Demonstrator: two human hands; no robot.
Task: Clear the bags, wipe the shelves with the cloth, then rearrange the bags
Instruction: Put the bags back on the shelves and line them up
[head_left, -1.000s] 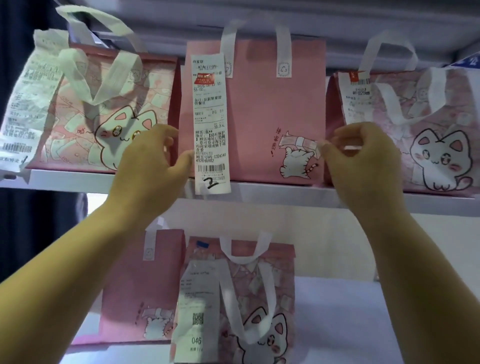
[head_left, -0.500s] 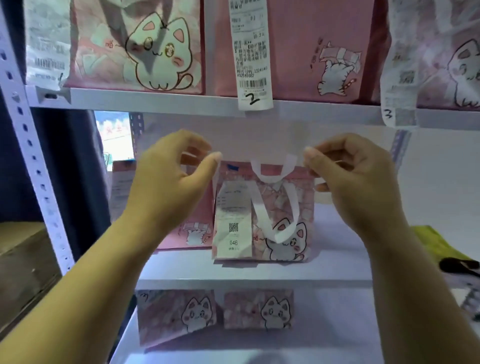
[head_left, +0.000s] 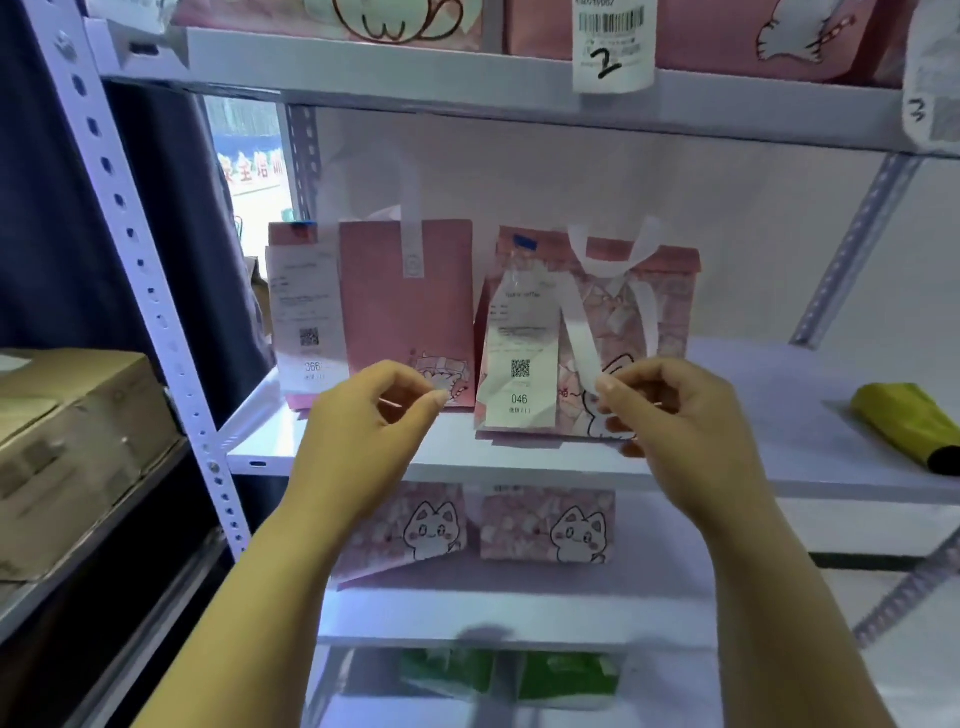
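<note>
Both hands have been lowered from the top shelf, its bags now cropped, to the middle shelf (head_left: 519, 470), where the left hand (head_left: 363, 415) and right hand (head_left: 675, 410) are held half-curled and empty before two pink bags (head_left: 410, 312), suggesting rearranging continues; no cloth can be confirmed.

Cardboard boxes (head_left: 72, 441) at left; green cartons (head_left: 566, 675) on the bottom shelf.

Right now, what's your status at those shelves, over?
Left hand and right hand both empty, fingers curled, in front of the middle shelf. Two pink bags standing there, untouched. Nothing blocking them.
</note>
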